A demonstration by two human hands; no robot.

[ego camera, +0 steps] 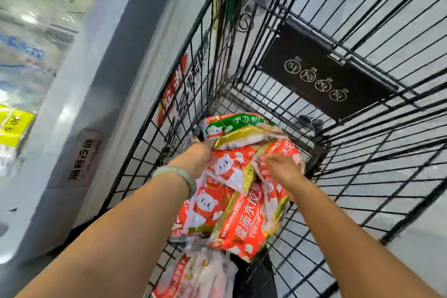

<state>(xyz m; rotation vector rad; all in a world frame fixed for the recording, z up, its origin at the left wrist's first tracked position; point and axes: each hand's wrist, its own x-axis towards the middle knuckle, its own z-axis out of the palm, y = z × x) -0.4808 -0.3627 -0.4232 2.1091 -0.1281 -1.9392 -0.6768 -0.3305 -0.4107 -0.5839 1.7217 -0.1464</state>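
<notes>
My right fingers (266, 172) curl on a fold of film at the top of the red bag (287, 149), pinching it as far as the blur lets me tell. My left hand (196, 156) has its fingers tucked under the green bag (235, 128) just beyond, so their grip is hidden. Both bags lie in the wire cart (150, 128) on a pile running lengthwise away from me. My left hand is nearer the green one. They are slick, crinkly plastic pillows, gold-seamed and lumpy.
</notes>
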